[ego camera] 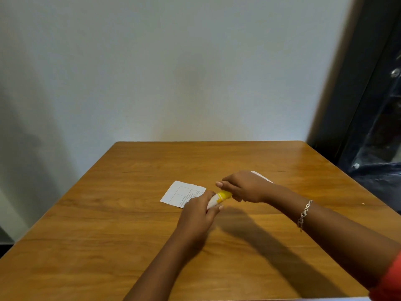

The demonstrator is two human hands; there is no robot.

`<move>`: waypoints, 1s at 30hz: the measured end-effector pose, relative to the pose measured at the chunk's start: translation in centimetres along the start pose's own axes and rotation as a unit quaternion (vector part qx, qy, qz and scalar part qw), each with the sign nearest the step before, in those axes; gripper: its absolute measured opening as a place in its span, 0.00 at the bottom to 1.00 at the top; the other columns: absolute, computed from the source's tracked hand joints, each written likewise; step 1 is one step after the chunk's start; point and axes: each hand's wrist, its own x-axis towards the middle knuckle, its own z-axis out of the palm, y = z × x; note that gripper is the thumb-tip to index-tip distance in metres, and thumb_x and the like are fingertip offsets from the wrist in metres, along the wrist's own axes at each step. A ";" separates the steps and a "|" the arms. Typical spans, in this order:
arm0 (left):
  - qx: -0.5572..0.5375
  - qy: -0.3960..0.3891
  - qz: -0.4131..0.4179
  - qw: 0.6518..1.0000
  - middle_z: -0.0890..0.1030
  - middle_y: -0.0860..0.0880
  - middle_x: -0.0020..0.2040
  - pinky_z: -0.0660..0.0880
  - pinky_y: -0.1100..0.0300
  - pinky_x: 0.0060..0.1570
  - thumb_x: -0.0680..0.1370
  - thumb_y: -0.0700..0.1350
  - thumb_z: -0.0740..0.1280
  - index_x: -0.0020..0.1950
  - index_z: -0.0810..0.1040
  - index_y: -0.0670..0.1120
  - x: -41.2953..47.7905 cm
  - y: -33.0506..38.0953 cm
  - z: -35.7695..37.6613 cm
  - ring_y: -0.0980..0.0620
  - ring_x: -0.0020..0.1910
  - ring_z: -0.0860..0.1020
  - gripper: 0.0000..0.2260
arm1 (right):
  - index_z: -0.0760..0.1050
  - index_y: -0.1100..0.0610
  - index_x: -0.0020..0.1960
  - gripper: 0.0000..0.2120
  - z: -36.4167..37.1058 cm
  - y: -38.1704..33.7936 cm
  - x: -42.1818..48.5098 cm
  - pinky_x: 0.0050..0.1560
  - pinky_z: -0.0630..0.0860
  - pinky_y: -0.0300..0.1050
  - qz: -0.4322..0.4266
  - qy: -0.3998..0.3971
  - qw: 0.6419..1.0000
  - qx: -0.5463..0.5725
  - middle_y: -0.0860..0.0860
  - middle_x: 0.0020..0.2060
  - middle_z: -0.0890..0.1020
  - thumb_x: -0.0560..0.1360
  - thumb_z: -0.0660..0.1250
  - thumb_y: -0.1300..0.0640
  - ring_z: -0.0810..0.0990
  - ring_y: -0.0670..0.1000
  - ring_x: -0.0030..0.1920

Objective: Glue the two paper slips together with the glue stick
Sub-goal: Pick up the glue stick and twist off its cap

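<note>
Two bare forearms are being shown, ending in two bare hands: the left hand and the right hand. No gloves and no rings are being made out. A silver-coloured chain bracelet is being worn loosely on the right wrist, built of small metal links, with a short end hanging down from it. A red-orange sleeve is being worn on the right upper arm, only its edge being caught at the lower right corner. The left arm is being seen uncovered up to the frame's bottom edge. The fingernails are being kept short and plain.
</note>
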 end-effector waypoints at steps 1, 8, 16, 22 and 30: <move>0.080 0.036 0.020 0.996 0.80 0.50 0.46 0.68 0.58 0.37 0.77 0.49 0.63 0.56 0.73 0.48 -0.1 -0.1 -0.1 0.51 0.42 0.75 0.09 | 0.69 0.54 0.33 0.22 -0.2 0.1 0.2 0.30 0.67 0.37 0.058 -0.066 0.994 0.069 0.48 0.25 0.74 0.80 0.49 0.46 0.70 0.43 0.22; 0.205 0.065 0.183 0.959 0.75 0.49 0.50 0.68 0.56 0.41 0.78 0.49 0.61 0.56 0.72 0.48 -0.4 -1.2 -0.2 0.50 0.46 0.70 0.08 | 0.75 0.58 0.48 0.12 -0.9 1.0 -0.7 0.30 0.74 0.36 0.140 -0.266 0.909 0.290 0.52 0.34 0.78 0.80 0.55 0.53 0.76 0.46 0.31; 0.428 0.071 0.330 0.838 0.78 0.51 0.34 0.67 0.61 0.25 0.72 0.52 0.66 0.39 0.77 0.49 1.1 -2.3 -0.6 0.52 0.31 0.74 0.07 | 0.73 0.56 0.46 0.09 0.9 0.4 -1.4 0.34 0.72 0.35 0.124 -0.306 0.882 0.335 0.52 0.37 0.77 0.80 0.55 0.61 0.75 0.44 0.33; 0.392 -0.046 0.218 0.892 0.78 0.46 0.47 0.61 0.57 0.33 0.77 0.50 0.63 0.52 0.69 0.47 0.9 -2.4 -0.5 0.50 0.39 0.71 0.09 | 0.72 0.54 0.42 0.09 2.3 -0.6 -1.5 0.38 0.68 0.41 0.096 -0.207 0.966 0.123 0.52 0.36 0.78 0.78 0.57 0.62 0.72 0.46 0.33; 0.264 -0.170 0.099 0.944 0.74 0.46 0.39 0.58 0.58 0.32 0.79 0.54 0.58 0.41 0.64 0.49 1.2 -1.3 -1.3 0.52 0.35 0.67 0.11 | 0.71 0.59 0.58 0.10 4.2 -0.8 -2.0 0.46 0.69 0.48 0.036 -0.077 0.988 -0.130 0.59 0.52 0.78 0.77 0.60 0.59 0.74 0.58 0.52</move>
